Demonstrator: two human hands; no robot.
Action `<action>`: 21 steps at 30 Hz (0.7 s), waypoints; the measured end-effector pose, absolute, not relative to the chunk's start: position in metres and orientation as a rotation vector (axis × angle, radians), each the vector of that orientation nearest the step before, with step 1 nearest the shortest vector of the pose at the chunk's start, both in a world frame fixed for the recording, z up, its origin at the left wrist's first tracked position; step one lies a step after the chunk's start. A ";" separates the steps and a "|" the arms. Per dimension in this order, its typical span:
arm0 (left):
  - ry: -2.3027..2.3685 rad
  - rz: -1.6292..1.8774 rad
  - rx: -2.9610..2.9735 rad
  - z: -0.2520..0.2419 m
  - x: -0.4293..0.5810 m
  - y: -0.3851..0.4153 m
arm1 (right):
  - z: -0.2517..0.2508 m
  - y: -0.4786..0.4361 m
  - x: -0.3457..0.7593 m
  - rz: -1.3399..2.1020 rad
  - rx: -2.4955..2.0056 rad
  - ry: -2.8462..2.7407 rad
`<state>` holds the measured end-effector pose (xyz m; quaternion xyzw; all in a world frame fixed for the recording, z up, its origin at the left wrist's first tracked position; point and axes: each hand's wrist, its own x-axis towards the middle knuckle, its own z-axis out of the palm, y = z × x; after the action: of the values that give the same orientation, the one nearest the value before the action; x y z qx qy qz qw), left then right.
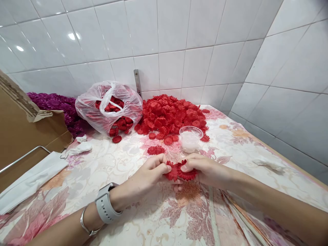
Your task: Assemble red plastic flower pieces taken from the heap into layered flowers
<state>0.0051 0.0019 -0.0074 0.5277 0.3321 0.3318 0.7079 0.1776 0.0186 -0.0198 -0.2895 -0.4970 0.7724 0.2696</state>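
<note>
My left hand [160,169] pinches a red artificial flower head [172,171] between thumb and fingers. Against it sits a second red flower head [188,174], gripped by my right hand [198,167] with the thumb on top. The two flower heads touch or overlap at their edges; how they meet is partly hidden by the fingers. Just beyond my hands, a few red flower pieces [156,150] lie on the floral tablecloth [123,164]. A clear plastic cup [190,139] with whitish contents stands beyond my right hand.
A large heap of red flower heads [174,114] lies against the tiled wall. Left of it is a tied plastic bag [109,109] of red pieces, then purple flowers [57,106]. A cardboard box [28,136], white cloth [33,179] and crumpled tissue [79,148] are at left.
</note>
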 end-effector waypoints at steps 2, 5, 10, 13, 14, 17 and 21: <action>0.695 0.704 1.110 -0.006 0.006 0.002 | -0.017 0.017 0.175 2.195 -0.641 -1.278; 0.686 0.682 1.076 -0.006 0.008 0.001 | -0.016 0.016 0.173 2.277 -0.574 -1.208; 0.695 0.674 1.015 -0.004 0.009 -0.001 | -0.019 0.017 0.174 2.336 -0.572 -1.152; 0.699 0.674 1.000 -0.003 0.007 -0.001 | -0.018 0.015 0.174 2.333 -0.540 -1.174; 0.699 0.670 1.017 -0.003 0.006 -0.001 | -0.017 0.015 0.174 2.314 -0.547 -1.210; 0.775 0.684 1.174 -0.002 0.003 0.002 | -0.012 0.016 0.176 2.086 -0.779 -1.452; 0.867 0.752 1.315 -0.006 0.000 0.008 | -0.008 0.019 0.181 1.612 -1.041 -1.844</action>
<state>-0.0002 0.0077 -0.0056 0.5770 0.3805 0.3303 0.6428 0.1807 0.0192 -0.0078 -0.3798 -0.6730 0.5884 0.2378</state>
